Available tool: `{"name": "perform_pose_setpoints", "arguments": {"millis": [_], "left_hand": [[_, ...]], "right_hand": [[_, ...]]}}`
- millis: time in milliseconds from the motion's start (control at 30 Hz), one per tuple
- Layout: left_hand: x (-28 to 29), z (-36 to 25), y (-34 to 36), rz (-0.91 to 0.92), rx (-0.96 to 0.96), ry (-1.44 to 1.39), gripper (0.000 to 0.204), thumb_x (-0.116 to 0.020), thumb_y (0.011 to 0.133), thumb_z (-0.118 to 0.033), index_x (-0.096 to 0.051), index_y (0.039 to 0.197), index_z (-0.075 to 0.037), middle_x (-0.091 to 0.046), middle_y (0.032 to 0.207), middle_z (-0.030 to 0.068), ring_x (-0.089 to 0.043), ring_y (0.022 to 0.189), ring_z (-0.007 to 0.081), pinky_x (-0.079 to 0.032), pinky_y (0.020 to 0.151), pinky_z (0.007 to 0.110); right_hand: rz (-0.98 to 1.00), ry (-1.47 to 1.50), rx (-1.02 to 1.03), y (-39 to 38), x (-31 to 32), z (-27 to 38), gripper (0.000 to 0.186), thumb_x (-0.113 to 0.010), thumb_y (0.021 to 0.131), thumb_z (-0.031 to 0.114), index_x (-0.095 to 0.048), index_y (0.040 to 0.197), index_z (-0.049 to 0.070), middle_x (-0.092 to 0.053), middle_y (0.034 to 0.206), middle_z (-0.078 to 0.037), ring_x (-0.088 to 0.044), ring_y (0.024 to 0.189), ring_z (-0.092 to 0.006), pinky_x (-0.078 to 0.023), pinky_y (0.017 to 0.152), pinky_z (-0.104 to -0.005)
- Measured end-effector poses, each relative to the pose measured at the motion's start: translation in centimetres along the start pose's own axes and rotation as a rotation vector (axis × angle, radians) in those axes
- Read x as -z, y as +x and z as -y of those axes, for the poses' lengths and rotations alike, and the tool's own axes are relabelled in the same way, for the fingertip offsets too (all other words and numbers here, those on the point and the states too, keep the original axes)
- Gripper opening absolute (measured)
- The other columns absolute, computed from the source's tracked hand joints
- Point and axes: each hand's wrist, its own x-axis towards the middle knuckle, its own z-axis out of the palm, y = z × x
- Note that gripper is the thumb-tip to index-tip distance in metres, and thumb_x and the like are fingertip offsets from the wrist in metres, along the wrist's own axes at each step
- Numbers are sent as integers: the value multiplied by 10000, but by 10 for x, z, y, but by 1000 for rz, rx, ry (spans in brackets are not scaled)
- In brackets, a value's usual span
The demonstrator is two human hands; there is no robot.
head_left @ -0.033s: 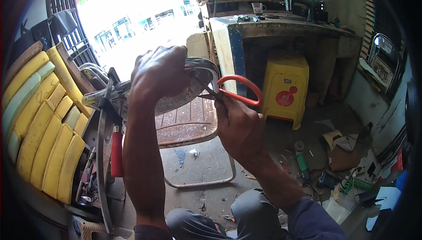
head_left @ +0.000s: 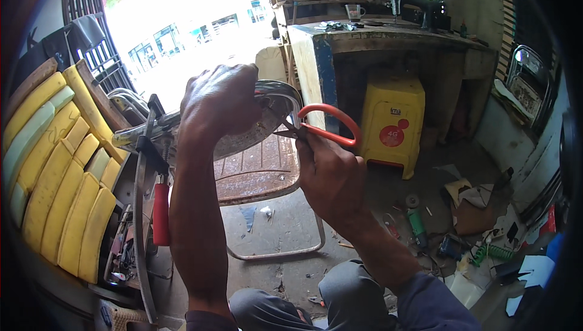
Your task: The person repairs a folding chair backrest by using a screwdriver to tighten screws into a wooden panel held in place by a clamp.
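Red-handled scissors (head_left: 331, 123) are in my right hand (head_left: 333, 176), whose fingers are wrapped near the pivot. Their dark blades point left, parted at the edge of a rounded, seat-like piece (head_left: 240, 143) with a speckled grey underside and a shiny wrap along its rim. On top of that rim my left hand (head_left: 221, 97) is closed in a fist; its fingertips and what they pinch are hidden. A bar clamp (head_left: 161, 212) with a red handle grips the piece left of my left forearm.
Below the piece stands a rusty metal chair (head_left: 258, 176). Yellow foam pads (head_left: 64, 179) lean at the left. A yellow plastic stool (head_left: 393, 121) is under the workbench (head_left: 395, 38). A green angle grinder (head_left: 417, 225) and scraps (head_left: 477, 194) lie on the floor at right.
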Motion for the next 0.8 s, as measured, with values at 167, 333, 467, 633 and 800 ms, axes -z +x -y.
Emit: {"name": "perform_pose_setpoints", "arguments": {"millis": [167,333,467,633,800], "left_hand": [[-1,8,-5,-46,-14,27,304,-749,829,-330,-674,1031,-116,-717,946,121,-694,905,307,-521,802,438],[4,-1,-5,9,16,-5,276,-738,829,-293,-677,1031,-116,-717,948,121,-694,916,304,-521,813,439],[8,-1,-7,-28,-17,-37,295,-719,766,-243,-725,999,-61,-726,951,185,-712,929,342,-550,842,443],[16,-6,-8,95,29,-23,490,-778,805,-242,-647,1261,-118,-695,1166,122,-631,1120,312,-500,949,422],[-29,36,21,-1,-199,11,326,-724,896,-256,-678,1181,-105,-719,1033,125,-710,972,211,-552,821,340]], "right_hand": [[35,-22,2,3,1,7,212,-616,957,200,-697,1096,61,-716,877,-167,-714,765,-338,-569,637,-424],[52,-197,38,6,3,11,235,-605,961,191,-689,1123,44,-715,849,-175,-714,704,-342,-585,597,-405],[44,-266,107,7,2,26,212,-570,957,137,-674,1093,13,-707,787,-174,-721,640,-317,-589,540,-403],[67,-306,146,12,4,40,187,-522,963,122,-612,1016,-33,-680,750,-162,-718,589,-292,-585,500,-386],[53,-273,251,18,13,42,103,-593,874,106,-652,858,22,-673,736,-188,-712,617,-348,-579,584,-470]]}}
